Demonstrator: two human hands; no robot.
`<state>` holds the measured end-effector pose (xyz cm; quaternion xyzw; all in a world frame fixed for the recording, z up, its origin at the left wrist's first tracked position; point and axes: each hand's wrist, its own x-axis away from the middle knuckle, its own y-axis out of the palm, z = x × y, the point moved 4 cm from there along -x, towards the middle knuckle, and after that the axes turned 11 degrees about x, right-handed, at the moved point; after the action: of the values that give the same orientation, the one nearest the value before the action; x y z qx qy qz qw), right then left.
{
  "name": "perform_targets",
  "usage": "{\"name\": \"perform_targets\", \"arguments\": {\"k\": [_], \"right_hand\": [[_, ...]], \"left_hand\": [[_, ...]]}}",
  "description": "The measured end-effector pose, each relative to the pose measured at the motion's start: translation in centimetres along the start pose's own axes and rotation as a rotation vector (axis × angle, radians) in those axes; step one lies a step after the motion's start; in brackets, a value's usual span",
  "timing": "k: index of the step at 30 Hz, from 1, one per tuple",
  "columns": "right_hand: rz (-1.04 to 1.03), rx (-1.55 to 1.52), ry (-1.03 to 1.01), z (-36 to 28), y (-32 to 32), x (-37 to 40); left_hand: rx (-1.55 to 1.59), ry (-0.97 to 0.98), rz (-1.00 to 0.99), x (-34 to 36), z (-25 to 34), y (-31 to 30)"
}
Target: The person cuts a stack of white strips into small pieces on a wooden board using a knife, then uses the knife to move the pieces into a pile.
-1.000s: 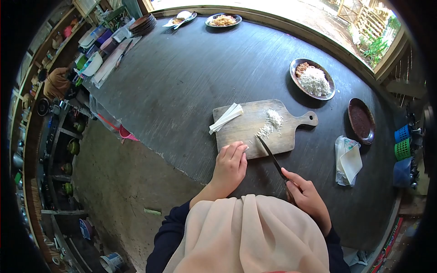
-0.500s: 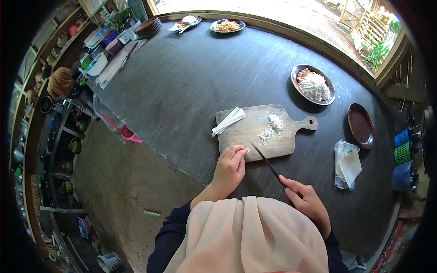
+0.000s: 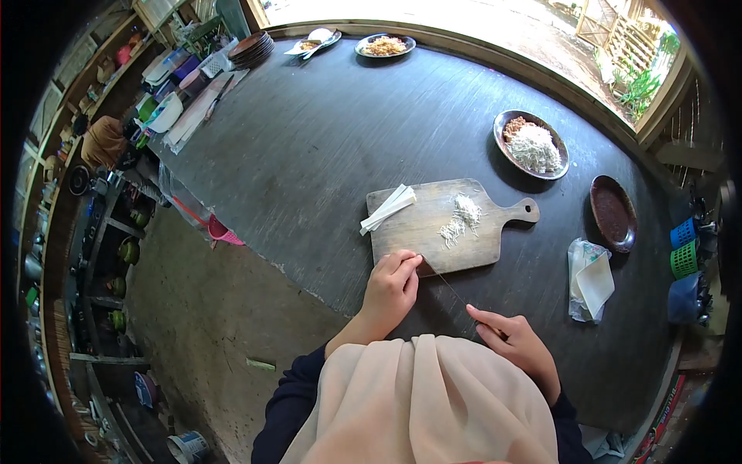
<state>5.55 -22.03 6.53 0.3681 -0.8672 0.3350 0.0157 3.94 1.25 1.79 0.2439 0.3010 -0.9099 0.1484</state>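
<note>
A wooden cutting board (image 3: 421,220) lies on the dark table in front of me. My left hand (image 3: 393,284) is closed at its near left edge, fingers bunched around a small white piece that they now mostly hide. In my right hand (image 3: 519,344) is a knife (image 3: 451,289), its thin blade seen nearly edge-on and its tip at the left fingertips. Several flat white strips (image 3: 388,209) rest on the board's upper left corner. Fine white shreds (image 3: 466,210) lie in a loose pile on its right half.
An oval plate (image 3: 566,164) beyond the board holds white shreds and brown pieces. To the right are an empty brown dish (image 3: 597,203) and a plastic bag (image 3: 577,301) with a white slab. Food plates (image 3: 410,48) stand far back. The table edge (image 3: 309,292) drops off at left.
The knife has turned so its blade shows edge-on, and its tip has moved left to my left fingertips. My right hand has shifted slightly left. The left hand has barely moved.
</note>
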Motion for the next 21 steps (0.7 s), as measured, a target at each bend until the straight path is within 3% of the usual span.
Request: {"name": "perform_targets", "arguments": {"k": [21], "right_hand": [[-0.041,0.049,-0.063,0.6,0.0,0.8]], "left_hand": [[-0.015,-0.039,-0.015,-0.2,0.2,0.1]]}}
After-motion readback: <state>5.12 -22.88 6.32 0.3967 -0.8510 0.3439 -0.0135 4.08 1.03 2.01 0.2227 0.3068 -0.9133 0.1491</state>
